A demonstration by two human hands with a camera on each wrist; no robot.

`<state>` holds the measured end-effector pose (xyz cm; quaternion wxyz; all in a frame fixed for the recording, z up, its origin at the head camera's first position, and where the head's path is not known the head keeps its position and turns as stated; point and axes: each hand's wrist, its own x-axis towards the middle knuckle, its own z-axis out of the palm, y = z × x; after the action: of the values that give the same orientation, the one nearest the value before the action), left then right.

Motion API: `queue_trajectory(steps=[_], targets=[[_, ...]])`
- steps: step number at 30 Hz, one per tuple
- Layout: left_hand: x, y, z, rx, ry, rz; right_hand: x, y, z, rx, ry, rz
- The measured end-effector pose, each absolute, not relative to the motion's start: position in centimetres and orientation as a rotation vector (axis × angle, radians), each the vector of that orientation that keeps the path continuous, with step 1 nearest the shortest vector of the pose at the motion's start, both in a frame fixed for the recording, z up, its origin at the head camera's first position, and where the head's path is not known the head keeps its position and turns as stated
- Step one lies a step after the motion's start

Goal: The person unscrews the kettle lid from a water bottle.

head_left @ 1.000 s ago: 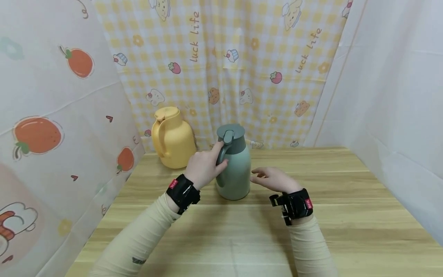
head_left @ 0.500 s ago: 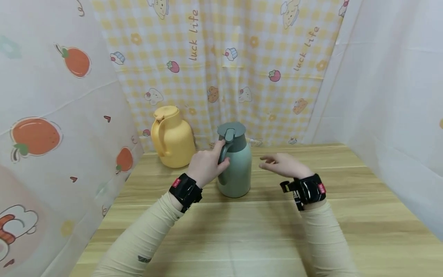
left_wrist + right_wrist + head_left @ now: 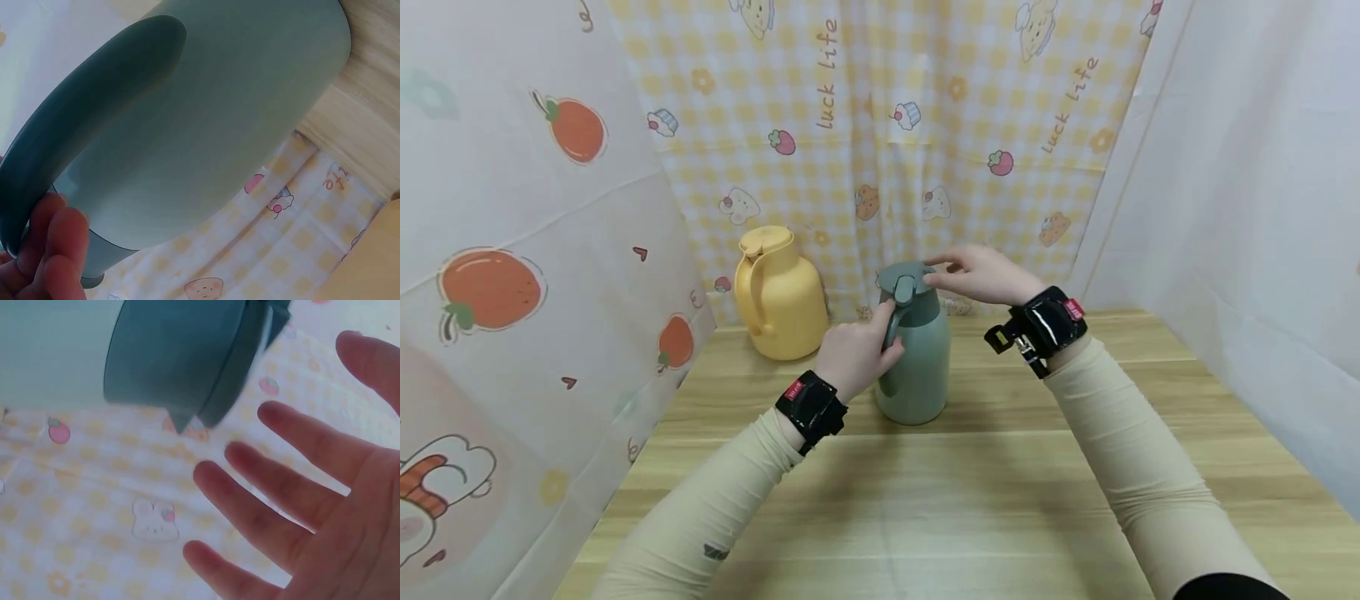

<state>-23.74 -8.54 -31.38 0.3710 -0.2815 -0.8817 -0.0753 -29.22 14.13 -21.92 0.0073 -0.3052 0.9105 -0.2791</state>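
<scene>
A grey-green thermos jug [image 3: 917, 367] stands upright on the table, its spout facing the curtain. My left hand [image 3: 852, 358] grips the upper part of its dark handle [image 3: 94, 100]; in the left wrist view the fingers [image 3: 65, 237] curl in behind the handle's top. The thumb side lies close below the lid's lever [image 3: 905, 289]. My right hand [image 3: 985, 273] is raised at the right side of the lid [image 3: 891, 271]. Seen in the right wrist view, its fingers [image 3: 300, 434] are spread and loosely straight, a little apart from the lid and spout, holding nothing.
A yellow thermos jug [image 3: 790, 308] stands at the back left, close to the checked curtain [image 3: 880, 167]. White printed cloth [image 3: 535, 208] closes off the left side and plain white cloth [image 3: 1247, 183] the right. The wooden table [image 3: 880, 508] runs toward me.
My right hand first drew away from the jug's side to the right, then rose up and in to the lid. My left hand keeps its grip on the handle, and the jug stays put.
</scene>
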Motion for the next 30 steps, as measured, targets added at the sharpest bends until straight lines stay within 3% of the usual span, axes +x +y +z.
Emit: queue_trajectory(steps=[10,19,30], targets=[[-23.8,-8.1,-31.7,-0.737,-2.285,-0.238,-29.3,11.2,-22.5,-0.896,2.963,-0.628],[-23.5,-8.3,-31.5,-0.655,-2.450,-0.545,-29.1,8.8,-20.6,-0.863,3.051,-0.379],[-23.2,-8.1,-30.7,-0.666,-2.517,-0.504,-29.1,8.0,-19.9,-0.774,3.018,-0.221]])
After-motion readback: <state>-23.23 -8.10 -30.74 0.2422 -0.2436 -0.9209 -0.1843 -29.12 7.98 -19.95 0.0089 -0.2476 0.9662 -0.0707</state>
